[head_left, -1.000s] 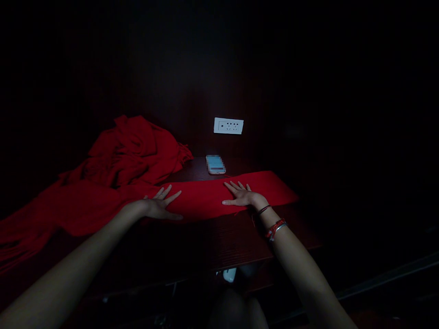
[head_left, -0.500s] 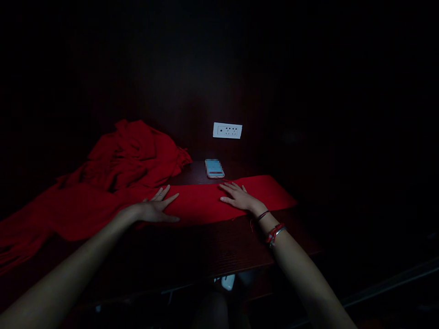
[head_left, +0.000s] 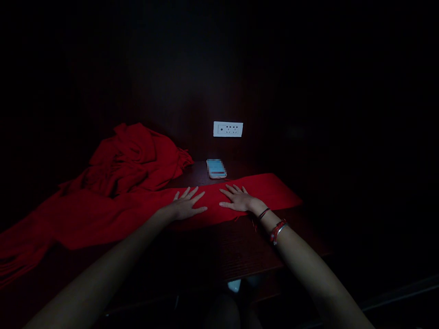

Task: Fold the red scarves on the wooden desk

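The left hand (head_left: 188, 208) rests palm down with its fingers spread wide, gripping nothing, on a strip of red cloth (head_left: 212, 201). At its three o'clock, the right hand (head_left: 237, 200) rests on the same strip, equally splayed and without hold of anything. Both hands cover parts of the cloth, and both forearms are cut off at the bottom edge. A dark band (head_left: 263, 213) and red and silvery bracelets (head_left: 278, 231) circle the right wrist.

Taking the gap between the hands as the dial's centre, the strip stretches along the dark table (head_left: 247, 249) towards three and nine o'clock. It looks plain, flat and smooth between the hands, looser towards nine, with fringe at eight, cut off by the left edge. A crumpled red heap (head_left: 137, 153) sits at ten; whether it joins the strip is hard to tell.

At twelve lies a phone (head_left: 216, 168), its screen pixelated, with a white socket plate (head_left: 228, 129) beyond. A pale object (head_left: 234, 286) at six, partly hidden beneath the table, is unclear. Deep shadow swallows the surroundings.
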`<state>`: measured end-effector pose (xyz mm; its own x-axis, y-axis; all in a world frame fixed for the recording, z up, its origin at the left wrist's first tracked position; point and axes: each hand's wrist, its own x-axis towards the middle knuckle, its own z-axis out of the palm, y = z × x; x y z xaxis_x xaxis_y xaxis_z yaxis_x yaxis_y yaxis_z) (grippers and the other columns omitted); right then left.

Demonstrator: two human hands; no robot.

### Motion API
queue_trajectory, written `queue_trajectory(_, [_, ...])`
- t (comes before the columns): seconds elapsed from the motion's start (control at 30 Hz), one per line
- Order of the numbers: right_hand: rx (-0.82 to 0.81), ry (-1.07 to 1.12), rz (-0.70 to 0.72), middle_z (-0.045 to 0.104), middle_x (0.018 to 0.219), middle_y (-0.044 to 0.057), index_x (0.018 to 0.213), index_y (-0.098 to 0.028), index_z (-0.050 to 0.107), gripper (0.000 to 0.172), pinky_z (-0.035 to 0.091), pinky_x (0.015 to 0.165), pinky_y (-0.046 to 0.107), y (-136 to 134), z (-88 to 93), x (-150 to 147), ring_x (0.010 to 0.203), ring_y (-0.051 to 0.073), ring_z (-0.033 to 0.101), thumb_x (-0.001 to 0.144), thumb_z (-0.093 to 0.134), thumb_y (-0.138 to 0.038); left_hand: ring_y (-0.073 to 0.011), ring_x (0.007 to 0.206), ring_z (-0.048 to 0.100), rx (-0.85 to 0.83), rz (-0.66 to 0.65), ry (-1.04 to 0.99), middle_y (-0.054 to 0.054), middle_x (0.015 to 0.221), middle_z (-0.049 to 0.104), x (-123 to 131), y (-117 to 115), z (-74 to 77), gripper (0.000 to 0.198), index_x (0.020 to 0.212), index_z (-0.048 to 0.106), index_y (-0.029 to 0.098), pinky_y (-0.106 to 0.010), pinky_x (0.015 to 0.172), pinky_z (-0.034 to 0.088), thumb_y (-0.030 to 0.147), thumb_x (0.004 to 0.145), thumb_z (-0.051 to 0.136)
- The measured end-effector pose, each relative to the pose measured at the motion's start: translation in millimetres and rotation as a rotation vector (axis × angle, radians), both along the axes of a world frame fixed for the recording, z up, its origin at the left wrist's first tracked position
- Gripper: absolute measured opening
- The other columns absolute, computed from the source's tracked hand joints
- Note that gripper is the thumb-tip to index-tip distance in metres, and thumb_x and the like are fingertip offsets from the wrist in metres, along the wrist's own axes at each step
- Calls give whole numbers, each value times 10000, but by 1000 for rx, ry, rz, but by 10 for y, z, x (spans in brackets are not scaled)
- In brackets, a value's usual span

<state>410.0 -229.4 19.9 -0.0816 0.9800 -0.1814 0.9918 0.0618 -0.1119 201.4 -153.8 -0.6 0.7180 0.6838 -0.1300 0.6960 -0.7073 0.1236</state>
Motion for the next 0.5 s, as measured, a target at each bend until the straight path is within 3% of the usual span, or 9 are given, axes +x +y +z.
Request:
queue_trajectory(0.23, [177, 60, 11, 4, 1373, 23, 1292, -315, 71, 679, 19, 948, 505, -57, -56, 3, 1224, 265, -47, 712, 118, -664, -299, 1218, -23, -7, 9, 28, -30, 1362, -11, 9, 9, 15, 758, 1282, 83, 319, -525, 932, 46, 722, 645, 173])
queue_trajectory(0.4, [-30, 21, 23, 13, 1370, 43, 1293, -305, 79, 717, 14, 944, 512, -44, -65, -5, 1220, 292, -26, 690, 159, -685, -295, 1219, -17, -7, 12, 21, -46, 1363, 4, 12, 13, 1, 766, 1283, 85, 315, -522, 932, 39, 726, 642, 169])
queue_trajectory(0.5, [-30, 16, 34, 27, 1370, 46, 1293, -302, 88, 719, 24, 947, 505, -49, -57, 18, 1222, 286, -13, 689, 167, -685, -292, 1220, -21, -10, 10, 20, -49, 1363, 8, 8, 5, 11, 768, 1284, 88, 310, -524, 931, 37, 726, 643, 167])
